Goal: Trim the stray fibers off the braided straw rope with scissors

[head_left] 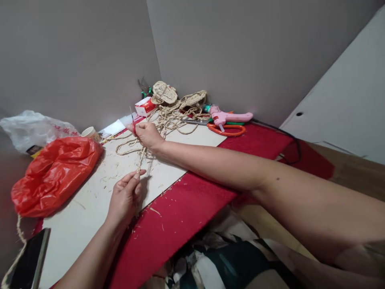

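My left hand (126, 194) pinches the lower end of a braided straw rope (140, 160) above the white board. Farther up, my right hand (147, 135) is closed around small scissors with red handles (134, 127), their thin blades pointing up and away. The rope runs up from the left fingertips to just below the right hand, and its far part is hidden there. More of the loose straw cord (123, 151) curves over the board beside the right hand. Straw scraps lie around both hands.
Woven straw soles (165, 93) and tangled cord lie at the back, near a pink glue gun (230, 116) and orange-handled scissors (227, 130). On the left are a red plastic bag (57, 176), a paper cup (90, 133) and a phone (28, 261). Grey walls stand behind.
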### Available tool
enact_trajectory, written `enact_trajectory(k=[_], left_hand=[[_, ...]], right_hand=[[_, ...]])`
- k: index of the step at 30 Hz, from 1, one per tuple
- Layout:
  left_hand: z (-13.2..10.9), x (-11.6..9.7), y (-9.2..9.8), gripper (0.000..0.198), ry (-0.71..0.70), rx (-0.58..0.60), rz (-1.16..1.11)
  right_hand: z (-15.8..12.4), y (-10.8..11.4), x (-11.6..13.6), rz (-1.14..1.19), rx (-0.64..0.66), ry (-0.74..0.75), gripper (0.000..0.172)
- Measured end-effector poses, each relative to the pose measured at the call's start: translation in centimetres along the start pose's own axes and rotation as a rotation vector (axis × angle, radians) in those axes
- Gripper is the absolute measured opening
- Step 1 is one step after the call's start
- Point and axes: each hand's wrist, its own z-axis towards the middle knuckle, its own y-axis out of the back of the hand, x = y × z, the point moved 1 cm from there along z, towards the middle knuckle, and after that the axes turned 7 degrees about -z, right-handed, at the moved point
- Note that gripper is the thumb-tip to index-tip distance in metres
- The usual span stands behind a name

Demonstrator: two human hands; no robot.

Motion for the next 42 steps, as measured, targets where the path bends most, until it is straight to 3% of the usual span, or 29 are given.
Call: enact_trajectory(k=[3,7,10,14,17,20,30,42], left_hand=[[-0.1,0.0,0.2,0.042,-0.001,-0.032,-0.048],[0.0,0.0,0.6,0.042,-0.058,-0.109,-0.104],[0.2,-0.1,0.7,0.043,-0.082,-0.162,-0.104],[0.1,-0.1,0.6,0.045,-0.09,-0.222,-0.041],[0.0,0.0,0.7,0.046,-0.094,-0.274,0.003],[0.1,0.2,0.9,0.049,-0.098,-0.272,0.003],[0.0,0.1,0.9,0.047,-0.102,-0.273,0.017],[0.1,0.0,0.8,0.049,-0.115,-0.272,0.013]], right_hand=[[0.4,1.5,0.1,-0.135,-0.006,0.023,0.048],[0.1,4.3,2.0,-0.371,-0.009,0.242,0.039],[-1.0,6.3,2.7,-0.514,0.015,0.265,0.045],[-3.4,7.7,1.9,-0.751,0.275,0.166,0.039],[-5.1,7.3,1.4,-1.047,0.576,0.221,0.031],[-6.3,6.8,1.8,-1.232,0.701,0.323,0.029],[-7.6,6.2,2.5,-1.505,0.639,0.554,0.033],[-7.7,5.7,2.3,-1.521,0.648,0.549,0.028]])
